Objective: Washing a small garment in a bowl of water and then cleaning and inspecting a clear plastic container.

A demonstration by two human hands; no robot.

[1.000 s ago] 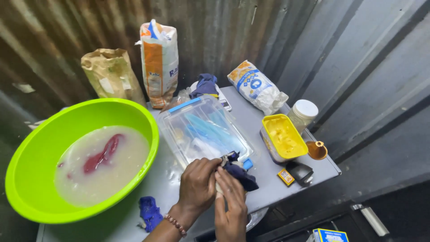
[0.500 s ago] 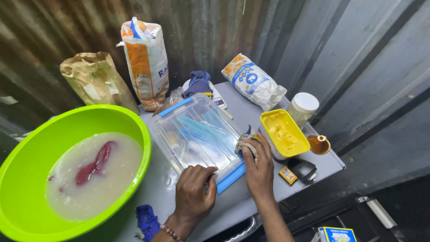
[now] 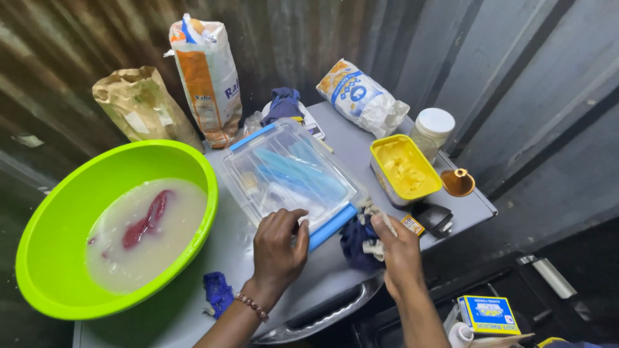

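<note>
While the left hand (image 3: pixel 278 248) presses the clear plastic container's (image 3: pixel 290 177) blue-edged lid, steadying it on the grey worktop (image 3: pixel 335 277), right-hand fingers (image 3: pixel 380 227) clench a pale stringy clump (image 3: pixel 376 216).

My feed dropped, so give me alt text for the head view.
Left hand rests on a clear plastic box with blue clips; right hand pinches a pale sticky lump beside a dark blue cloth. A green basin of cloudy liquid sits left, a yellow tub right.
</note>
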